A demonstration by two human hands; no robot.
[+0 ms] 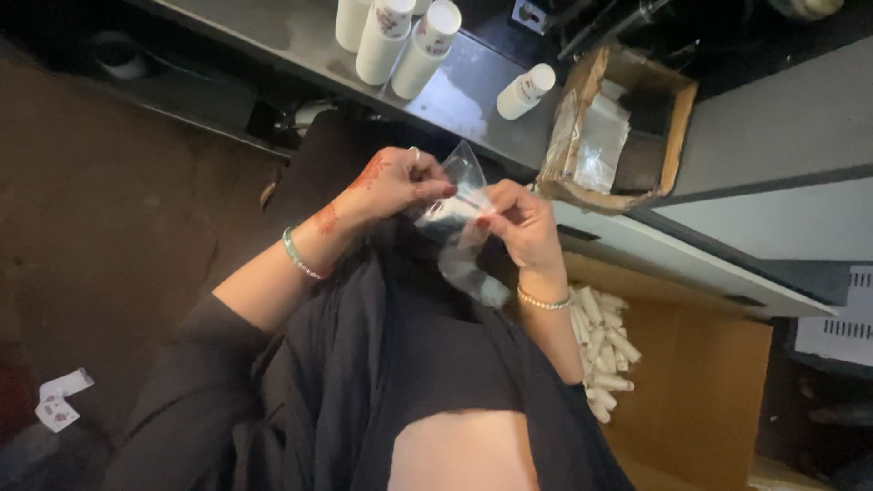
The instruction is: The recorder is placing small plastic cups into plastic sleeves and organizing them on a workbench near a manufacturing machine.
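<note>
Above the lap, left hand (393, 185) and right hand (520, 224) pinch a clear plastic bag (457, 218).

At twelve o'clock, a grey surface (473, 86) carries three white cylindrical bottles (397, 38) standing close together, with a fourth white bottle (526, 91) lying tilted just to their right. At one o'clock sits an open cardboard box (677, 127) holding clear plastic bags (596, 145). At four o'clock, a larger brown carton (700, 391) holds a heap of small white rolls (605, 350). At eight o'clock, a white paper scrap (62, 398) lies on the floor.
</note>
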